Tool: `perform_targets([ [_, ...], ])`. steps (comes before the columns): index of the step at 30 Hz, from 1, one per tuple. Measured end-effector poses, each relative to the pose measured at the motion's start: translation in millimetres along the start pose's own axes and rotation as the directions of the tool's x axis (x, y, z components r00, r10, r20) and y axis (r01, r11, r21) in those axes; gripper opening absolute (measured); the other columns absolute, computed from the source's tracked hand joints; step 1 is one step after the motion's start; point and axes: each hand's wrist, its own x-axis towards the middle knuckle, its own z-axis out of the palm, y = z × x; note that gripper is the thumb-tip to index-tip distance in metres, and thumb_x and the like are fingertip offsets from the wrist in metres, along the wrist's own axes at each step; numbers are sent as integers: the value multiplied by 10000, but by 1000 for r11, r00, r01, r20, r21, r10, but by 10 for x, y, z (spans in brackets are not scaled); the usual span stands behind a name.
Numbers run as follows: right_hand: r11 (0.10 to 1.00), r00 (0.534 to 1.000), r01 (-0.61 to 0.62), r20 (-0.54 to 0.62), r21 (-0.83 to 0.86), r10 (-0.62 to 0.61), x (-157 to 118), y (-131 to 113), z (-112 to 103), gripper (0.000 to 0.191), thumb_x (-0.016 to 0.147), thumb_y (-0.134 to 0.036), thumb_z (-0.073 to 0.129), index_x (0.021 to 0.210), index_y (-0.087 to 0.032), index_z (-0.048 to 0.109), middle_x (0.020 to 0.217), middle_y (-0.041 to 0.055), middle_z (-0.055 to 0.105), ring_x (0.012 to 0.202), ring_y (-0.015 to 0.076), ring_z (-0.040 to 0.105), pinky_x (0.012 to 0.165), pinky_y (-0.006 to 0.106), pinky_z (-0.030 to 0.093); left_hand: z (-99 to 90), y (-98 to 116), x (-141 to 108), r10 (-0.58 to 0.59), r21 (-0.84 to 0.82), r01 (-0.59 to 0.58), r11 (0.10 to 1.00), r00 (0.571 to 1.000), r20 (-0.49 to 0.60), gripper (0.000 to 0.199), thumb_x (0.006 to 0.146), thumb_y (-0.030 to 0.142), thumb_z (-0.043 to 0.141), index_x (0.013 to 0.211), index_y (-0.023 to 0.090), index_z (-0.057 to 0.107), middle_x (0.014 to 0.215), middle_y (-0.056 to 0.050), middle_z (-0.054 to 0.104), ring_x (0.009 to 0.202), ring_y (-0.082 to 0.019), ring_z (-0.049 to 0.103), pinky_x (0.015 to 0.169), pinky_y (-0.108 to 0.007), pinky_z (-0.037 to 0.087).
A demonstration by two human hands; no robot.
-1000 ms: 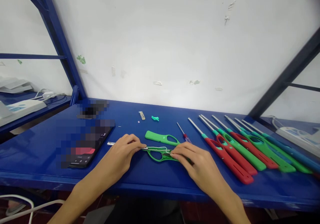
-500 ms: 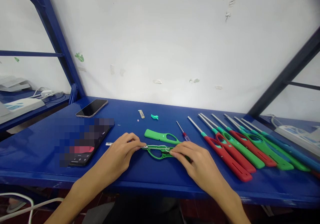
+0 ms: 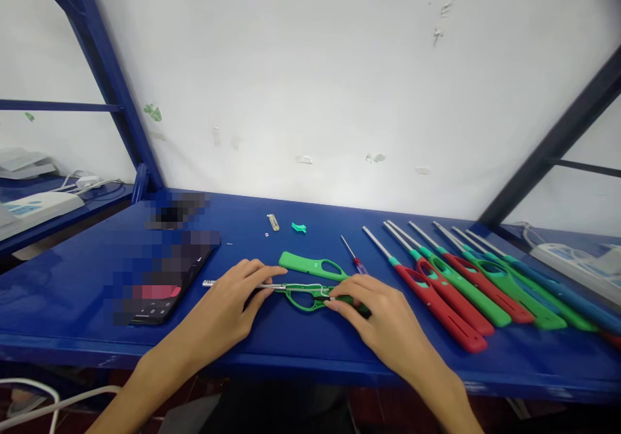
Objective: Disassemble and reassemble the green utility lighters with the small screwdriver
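Observation:
An opened utility lighter lies in front of me: its green half-shell (image 3: 305,301) holds a white wire and inner parts, and its metal tube (image 3: 278,286) runs left. My left hand (image 3: 237,298) is curled round the tube, index finger raised off it and thumb against its near side. My right hand (image 3: 376,304) is closed at the handle end, thumb and fingertips on the inner parts and covering much of the handle. Just behind lies the loose green cover half (image 3: 301,264). A small screwdriver (image 3: 359,262) rests behind my right hand.
Several red, green and blue lighters (image 3: 451,292) lie in a row at right. Near the back are a turquoise trigger piece (image 3: 299,227) and a small metallic part (image 3: 273,222). A phone (image 3: 194,259) lies at left, partly blurred out, with another blurred dark object (image 3: 177,211) behind it.
My left index finger has lifted from the tube and apart from the thumb. My right fingertips have shifted slightly on the inner parts. The view has moved a little.

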Motion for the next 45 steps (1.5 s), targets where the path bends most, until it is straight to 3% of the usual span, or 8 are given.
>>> perform_targets([
  [16, 1000, 1000, 6, 17, 2, -6, 4, -6, -22, 149, 1042, -331, 630, 962, -279, 745, 1052, -10, 768, 958, 190, 731, 872, 324, 546, 3, 40, -6, -49, 39, 48, 998, 999, 13, 356, 1101, 430, 410, 1405, 339, 572, 1292, -30, 667, 1186, -259, 645, 1105, -481, 493],
  [22, 1000, 1000, -12, 28, 27, 11, 8, -12, -15, 125, 1041, -331, 635, 969, -289, 728, 1060, -31, 757, 969, 182, 722, 873, 322, 523, -9, 45, -22, -42, 54, 43, 998, 999, -6, 373, 1099, 420, 420, 1437, 340, 555, 1290, -39, 674, 1192, -266, 640, 1075, -467, 512],
  [28, 1000, 1000, -5, 22, 19, 4, -4, 4, -5, 123, 1039, -323, 634, 973, -287, 731, 1063, -20, 759, 969, 189, 727, 875, 323, 531, -8, 30, -26, -13, 71, 14, 997, 1000, -15, 366, 1106, 390, 411, 1437, 327, 556, 1234, -26, 687, 1091, -230, 662, 976, -381, 546],
  [32, 1000, 1000, 5, 14, 20, -5, 1, -4, -10, 128, 1038, -323, 635, 971, -281, 736, 1045, -9, 761, 949, 194, 731, 854, 319, 538, 19, 42, 22, 20, 249, -7, 969, 999, -50, 371, 1104, 343, 391, 1417, 278, 580, 1169, -54, 693, 1054, -251, 649, 932, -405, 545],
  [35, 1000, 1000, -1, 13, 23, 0, 3, -15, -13, 121, 1033, -336, 644, 970, -284, 734, 1034, -11, 759, 930, 195, 730, 828, 316, 534, -13, 173, 258, 11, 354, 31, 935, 993, -117, 393, 1089, 240, 351, 1361, 186, 629, 1142, -112, 689, 1054, -306, 618, 970, -524, 508],
  [38, 1000, 1000, 2, 4, 18, -2, 4, -17, -10, 126, 1034, -335, 642, 959, -284, 729, 1025, -15, 758, 924, 196, 731, 809, 308, 533, -63, 354, 688, -19, 413, 64, 909, 994, -111, 337, 1074, 171, 409, 1304, 169, 654, 1153, -114, 689, 1121, -302, 618, 981, -520, 527],
  [41, 1000, 1000, 21, 5, -3, -21, 9, -10, -5, 146, 1041, -344, 624, 960, -280, 728, 1022, -7, 758, 867, 196, 732, 764, 301, 541, -36, 424, 1158, -84, 466, 105, 878, 994, -66, 308, 1011, 357, 672, 1259, 175, 649, 1278, -94, 663, 1136, -264, 662, 967, -493, 575],
  [45, 999, 999, 44, 4, -16, -44, 19, 0, -1, 143, 1040, -342, 620, 965, -286, 728, 1012, -5, 757, 813, 191, 730, 743, 295, 551, 116, 276, 1568, -148, 490, 117, 864, 989, 25, 375, 1007, 385, 682, 1317, 182, 624, 1328, -107, 646, 1123, -262, 675, 938, -482, 599],
])
